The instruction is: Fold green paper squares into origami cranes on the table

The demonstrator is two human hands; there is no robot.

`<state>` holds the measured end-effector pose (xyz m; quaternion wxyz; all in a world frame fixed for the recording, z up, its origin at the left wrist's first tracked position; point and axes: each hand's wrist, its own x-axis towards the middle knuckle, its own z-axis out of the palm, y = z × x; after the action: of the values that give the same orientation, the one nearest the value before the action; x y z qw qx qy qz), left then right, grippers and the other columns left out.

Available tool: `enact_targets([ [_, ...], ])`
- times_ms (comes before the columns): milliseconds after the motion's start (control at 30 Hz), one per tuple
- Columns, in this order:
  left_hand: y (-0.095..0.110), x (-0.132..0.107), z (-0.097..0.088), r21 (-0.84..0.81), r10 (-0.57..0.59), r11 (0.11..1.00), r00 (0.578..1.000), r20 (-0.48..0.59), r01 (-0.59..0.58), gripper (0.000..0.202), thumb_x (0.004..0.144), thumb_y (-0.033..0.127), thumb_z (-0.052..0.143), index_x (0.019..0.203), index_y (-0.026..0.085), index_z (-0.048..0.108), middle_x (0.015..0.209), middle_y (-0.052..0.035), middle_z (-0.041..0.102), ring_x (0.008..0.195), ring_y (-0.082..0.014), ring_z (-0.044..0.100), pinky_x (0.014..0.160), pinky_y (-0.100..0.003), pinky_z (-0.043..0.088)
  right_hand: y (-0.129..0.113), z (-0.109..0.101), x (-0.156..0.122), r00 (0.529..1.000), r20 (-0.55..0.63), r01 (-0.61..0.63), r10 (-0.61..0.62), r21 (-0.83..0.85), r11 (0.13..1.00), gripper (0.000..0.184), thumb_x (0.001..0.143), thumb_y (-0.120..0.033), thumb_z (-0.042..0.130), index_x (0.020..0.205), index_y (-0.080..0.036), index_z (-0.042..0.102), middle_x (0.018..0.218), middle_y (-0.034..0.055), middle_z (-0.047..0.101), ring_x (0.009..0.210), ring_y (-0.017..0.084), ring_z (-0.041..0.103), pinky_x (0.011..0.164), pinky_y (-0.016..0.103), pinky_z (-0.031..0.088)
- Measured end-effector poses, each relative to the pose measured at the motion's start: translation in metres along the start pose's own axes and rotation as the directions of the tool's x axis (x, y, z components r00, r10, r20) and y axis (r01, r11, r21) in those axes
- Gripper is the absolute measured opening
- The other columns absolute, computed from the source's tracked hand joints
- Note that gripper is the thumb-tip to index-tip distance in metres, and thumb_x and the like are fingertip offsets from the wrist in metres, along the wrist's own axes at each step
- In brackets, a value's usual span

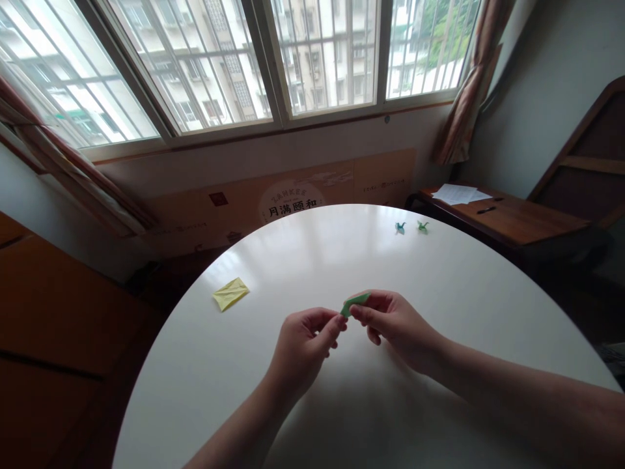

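Observation:
A small piece of folded green paper [355, 302] is held up above the white table between both hands. My right hand [390, 318] pinches it between thumb and fingers from the right side. At its lower left corner, the thumb and forefinger of my left hand [308, 339] are closed on the paper's tip. Fingers cover parts of the paper, so its full shape is hidden.
The round white table [205, 391] carries a yellow folded paper [231, 294] at left. Toward the far right edge stand a blue paper crane [400, 227] and a green paper crane [422, 227]. Beyond is a wooden side table [547, 221] bearing white sheets [459, 194].

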<state>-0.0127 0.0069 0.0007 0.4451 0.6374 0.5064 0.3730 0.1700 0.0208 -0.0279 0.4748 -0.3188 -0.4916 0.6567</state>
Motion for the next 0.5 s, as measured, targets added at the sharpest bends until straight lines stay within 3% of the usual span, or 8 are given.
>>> enact_targets([
  [167, 0.001, -0.003, 0.003, 0.048, 0.007, 0.999, 1.0, 0.029, -0.008, 0.028, 0.082, 0.037, 0.064, 0.075, 0.012, 0.076, 0.058, -0.005, 0.065, 0.049, -0.0128, 0.054, 0.044, -0.021, 0.044, -0.002, 0.0, -0.001, 1.0, -0.024, 0.007, -0.007, -0.017, 1.0, 0.023, 0.082, -0.041, 0.078, 0.084, -0.018, 0.078, 0.074, 0.0022, 0.064, 0.06, 0.011, 0.048, 0.049, 0.023, 0.037],
  [267, 0.003, -0.003, 0.002, 0.105, 0.037, 0.994, 0.999, 0.027, -0.04, 0.024, 0.08, 0.032, 0.064, 0.071, 0.013, 0.075, 0.055, -0.0034, 0.063, 0.049, -0.0124, 0.053, 0.044, -0.021, 0.043, -0.005, -0.004, 0.001, 0.995, -0.102, -0.002, 0.002, 0.006, 1.0, 0.027, 0.081, -0.044, 0.079, 0.08, -0.018, 0.075, 0.068, -0.0007, 0.058, 0.056, 0.01, 0.044, 0.047, 0.023, 0.035],
  [367, 0.002, -0.001, -0.001, 0.097, 0.03, 0.995, 1.0, -0.006, -0.03, 0.022, 0.081, 0.031, 0.063, 0.074, 0.013, 0.075, 0.061, -0.0051, 0.067, 0.052, -0.014, 0.056, 0.045, -0.021, 0.044, -0.008, -0.01, 0.003, 0.984, -0.176, -0.004, 0.004, -0.003, 1.0, 0.029, 0.08, -0.045, 0.08, 0.077, -0.018, 0.073, 0.066, -0.0021, 0.054, 0.054, 0.009, 0.042, 0.046, 0.022, 0.033],
  [500, 0.001, 0.001, -0.005, 0.04, 0.034, 0.999, 0.997, -0.072, -0.031, 0.029, 0.085, 0.039, 0.061, 0.085, 0.013, 0.074, 0.075, -0.0081, 0.071, 0.06, -0.0161, 0.059, 0.047, -0.022, 0.046, -0.009, -0.009, 0.002, 0.992, -0.127, 0.01, -0.023, -0.103, 0.995, 0.03, 0.082, -0.046, 0.077, 0.077, -0.017, 0.075, 0.063, -0.0011, 0.055, 0.055, 0.01, 0.041, 0.046, 0.023, 0.033],
])
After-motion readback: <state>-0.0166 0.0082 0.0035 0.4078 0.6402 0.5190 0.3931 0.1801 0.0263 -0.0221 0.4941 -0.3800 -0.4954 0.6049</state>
